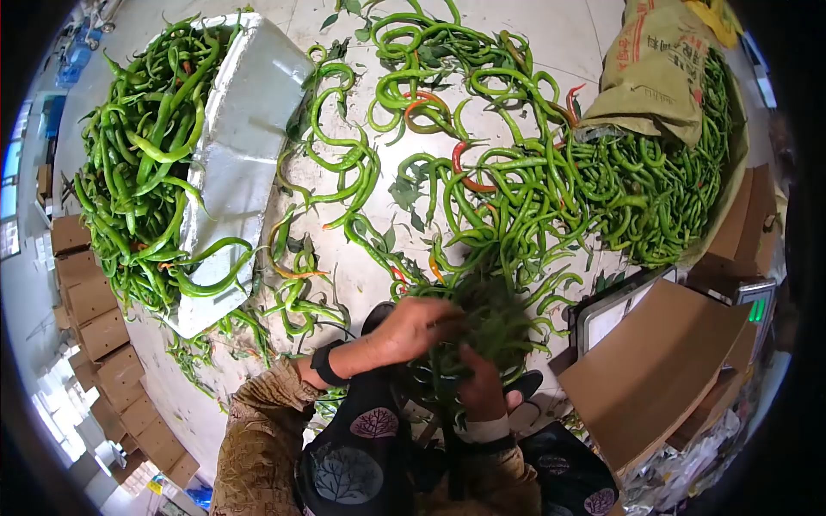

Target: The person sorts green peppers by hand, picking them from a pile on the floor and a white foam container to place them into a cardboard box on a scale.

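My left hand (416, 331), with a black band at its wrist, reaches in over my lap with its fingers curled inward. Motion smears its fingertips, so what they grip cannot be made out. Close by on the right, my right hand (482, 387) is closed around a blurred dark green bunch of chili peppers (495, 322). That bunch hides part of its fingers. Just beyond both hands, long curly green chili peppers (525, 193) spread over the pale floor, with a few red ones (469, 168) and loose leaves (404, 193) among them.
A white foam box (241, 155) heaped with green peppers leans at the left. Upper right, a sack (658, 73) lies over a large pepper pile (654, 198). A cardboard piece (654, 353) lies by a scale display (757, 310) at right. Stacked cartons (107, 361) line the left.
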The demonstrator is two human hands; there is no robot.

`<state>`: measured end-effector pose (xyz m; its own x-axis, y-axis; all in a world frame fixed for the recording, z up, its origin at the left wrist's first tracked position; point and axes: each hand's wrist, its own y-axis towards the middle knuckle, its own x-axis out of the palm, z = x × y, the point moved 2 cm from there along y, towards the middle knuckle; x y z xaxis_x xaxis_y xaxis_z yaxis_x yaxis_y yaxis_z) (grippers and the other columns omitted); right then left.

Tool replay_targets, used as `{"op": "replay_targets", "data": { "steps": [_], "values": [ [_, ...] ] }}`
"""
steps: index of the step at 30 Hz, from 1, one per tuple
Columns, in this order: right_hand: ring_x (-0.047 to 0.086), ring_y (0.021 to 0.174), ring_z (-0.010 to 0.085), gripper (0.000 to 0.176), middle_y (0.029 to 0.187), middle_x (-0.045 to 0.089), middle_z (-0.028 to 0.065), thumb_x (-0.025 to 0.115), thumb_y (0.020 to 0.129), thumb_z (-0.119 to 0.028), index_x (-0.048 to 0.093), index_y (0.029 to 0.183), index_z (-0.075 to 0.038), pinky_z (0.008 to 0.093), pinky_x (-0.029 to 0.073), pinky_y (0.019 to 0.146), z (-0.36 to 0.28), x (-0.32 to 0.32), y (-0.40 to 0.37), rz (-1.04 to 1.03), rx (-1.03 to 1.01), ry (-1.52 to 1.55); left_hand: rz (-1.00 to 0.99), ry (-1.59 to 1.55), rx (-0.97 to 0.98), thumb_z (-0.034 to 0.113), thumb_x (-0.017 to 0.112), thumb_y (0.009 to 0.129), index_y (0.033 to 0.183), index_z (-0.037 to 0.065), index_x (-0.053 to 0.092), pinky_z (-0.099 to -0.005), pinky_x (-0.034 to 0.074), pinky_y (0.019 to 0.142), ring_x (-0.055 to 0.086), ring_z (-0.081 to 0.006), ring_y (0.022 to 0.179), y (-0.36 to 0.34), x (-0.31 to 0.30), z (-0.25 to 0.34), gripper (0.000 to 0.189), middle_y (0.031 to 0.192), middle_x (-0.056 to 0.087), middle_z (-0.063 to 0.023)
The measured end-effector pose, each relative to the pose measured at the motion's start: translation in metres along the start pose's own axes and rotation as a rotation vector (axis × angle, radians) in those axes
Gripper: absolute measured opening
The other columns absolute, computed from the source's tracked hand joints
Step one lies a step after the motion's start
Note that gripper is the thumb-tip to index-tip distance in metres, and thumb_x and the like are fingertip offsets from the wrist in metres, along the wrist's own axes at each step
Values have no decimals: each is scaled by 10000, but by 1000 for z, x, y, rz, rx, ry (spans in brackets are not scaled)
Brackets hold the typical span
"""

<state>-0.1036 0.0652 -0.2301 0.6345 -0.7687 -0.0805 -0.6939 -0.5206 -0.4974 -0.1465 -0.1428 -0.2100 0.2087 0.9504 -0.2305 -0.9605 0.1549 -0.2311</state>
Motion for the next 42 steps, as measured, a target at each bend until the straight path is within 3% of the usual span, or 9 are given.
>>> {"op": "replay_targets", "data": {
  "steps": [7,17,19,21,25,31,35,38,42],
  "values": [
    [573,1140,311,221,1145,621,159,502,946,-55,528,1165,-52,476,395,1074,-47,-4,6,245,198,1220,895,720,100,85,625,784,1122,32,617,-466,421,892,533,-384,1040,56,-146,-136,342,1100,593,-198],
    [584,969,236,191,953,599,109,512,951,-50,494,1139,-22,430,430,973,-43,4,6,272,325,921,260,781,79,126,690,707,1002,57,551,-445,425,720,524,-364,778,21,-142,-115,334,870,523,-159],
    [576,966,238,189,929,589,104,510,951,-52,494,1137,-21,415,435,965,-38,4,6,256,326,677,241,783,37,99,676,711,1028,55,567,-442,432,721,530,-366,791,11,-143,-103,338,873,525,-166],
    [570,957,240,206,877,575,91,524,939,-57,496,1140,-22,395,443,938,-27,5,7,348,431,1212,229,782,-1,73,661,715,1053,53,583,-439,438,722,537,-367,805,10,-146,-106,347,876,527,-172],
    [570,941,246,242,855,571,81,548,918,-73,503,1150,-22,401,447,920,-20,9,4,304,410,957,743,705,78,-12,622,721,1130,82,633,-440,469,753,554,-371,890,45,-205,-117,420,923,541,-180],
    [577,931,221,222,860,560,65,532,946,-66,522,1160,-9,373,456,899,-37,13,8,273,476,942,523,1075,-205,26,639,718,962,98,656,-453,490,781,547,-337,911,82,-229,-178,255,979,537,-136],
    [583,930,204,203,865,565,60,506,963,-45,520,1157,11,363,460,898,-36,10,6,263,365,754,382,1282,57,96,641,769,941,102,630,-445,510,739,568,-336,884,79,-243,-166,173,970,568,-98],
    [585,912,198,191,889,567,64,494,969,-21,516,1154,19,356,472,881,-35,3,5,287,338,732,839,511,-163,92,633,813,970,66,632,-352,482,550,584,-276,568,71,-257,-133,160,795,661,-71],
    [585,882,188,171,951,563,76,490,972,4,515,1141,19,345,486,847,-29,2,9,312,349,925,716,-114,-353,137,654,870,986,33,648,-281,434,533,503,-66,581,52,-232,-65,157,729,579,37]
  ]
}}
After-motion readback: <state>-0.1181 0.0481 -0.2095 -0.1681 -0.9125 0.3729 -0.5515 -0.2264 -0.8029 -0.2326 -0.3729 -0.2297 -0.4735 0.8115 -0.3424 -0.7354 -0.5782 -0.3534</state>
